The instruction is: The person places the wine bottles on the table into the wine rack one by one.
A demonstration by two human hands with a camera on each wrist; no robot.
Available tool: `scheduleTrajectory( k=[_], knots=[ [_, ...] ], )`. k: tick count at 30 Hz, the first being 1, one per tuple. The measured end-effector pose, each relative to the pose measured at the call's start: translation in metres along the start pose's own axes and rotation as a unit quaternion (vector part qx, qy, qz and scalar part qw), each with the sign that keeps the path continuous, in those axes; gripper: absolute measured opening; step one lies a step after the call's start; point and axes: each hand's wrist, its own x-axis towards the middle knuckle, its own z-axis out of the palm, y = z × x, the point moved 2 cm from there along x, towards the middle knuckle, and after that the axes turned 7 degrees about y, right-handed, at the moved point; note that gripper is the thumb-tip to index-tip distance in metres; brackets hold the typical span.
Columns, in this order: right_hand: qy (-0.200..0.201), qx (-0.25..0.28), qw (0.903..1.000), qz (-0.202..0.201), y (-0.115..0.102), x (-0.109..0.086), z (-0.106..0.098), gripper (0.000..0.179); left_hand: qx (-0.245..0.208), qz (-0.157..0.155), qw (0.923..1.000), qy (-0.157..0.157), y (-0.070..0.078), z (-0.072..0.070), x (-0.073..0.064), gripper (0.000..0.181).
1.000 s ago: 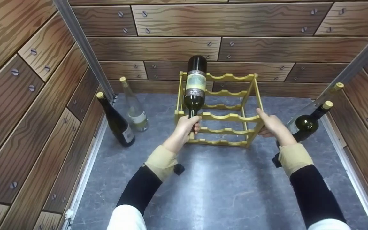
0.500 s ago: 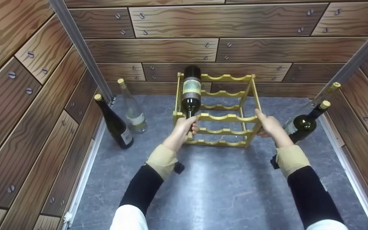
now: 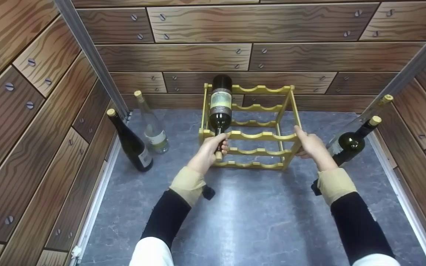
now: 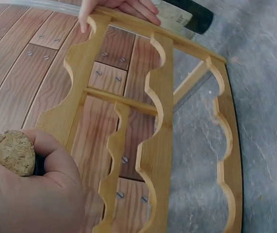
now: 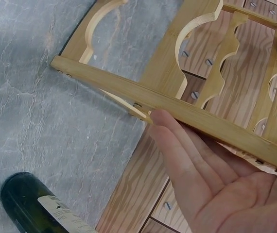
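On the grey veined floor (image 3: 272, 221): one wooden rack (image 3: 264, 136), scalloped rails; across its top left, dark glass bottle (image 3: 221, 99), neck inside left hand's (image 3: 210, 147) curled fingers; right hand (image 3: 312, 145), straight fingers together, touching rack side.

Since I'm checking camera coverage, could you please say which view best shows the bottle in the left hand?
The head view: it shows the bottle almost whole, label included. The left wrist view shows mainly its cork; the right wrist view, apparently just a sliver.
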Motion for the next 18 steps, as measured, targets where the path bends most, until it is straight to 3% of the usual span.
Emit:
scheduleTrajectory(
  k=[10, 13, 18],
  knots=[
    [0.005, -0.011, 0.9999, -0.003, -0.001, 0.002, 0.001, 0.100, -0.018, -0.051, 0.9985, -0.010, 0.003, 0.000, 0.000, 0.023],
    [0.005, -0.011, 0.9999, -0.003, -0.001, 0.002, 0.001, 0.099, 0.004, -0.046, 0.9989, -0.014, 0.004, -0.002, -0.002, 0.021],
    [0.006, -0.010, 0.9999, -0.001, -0.001, 0.003, 0.002, 0.099, 0.074, -0.004, 0.9971, -0.018, 0.002, -0.005, -0.010, 0.022]
  ],
)
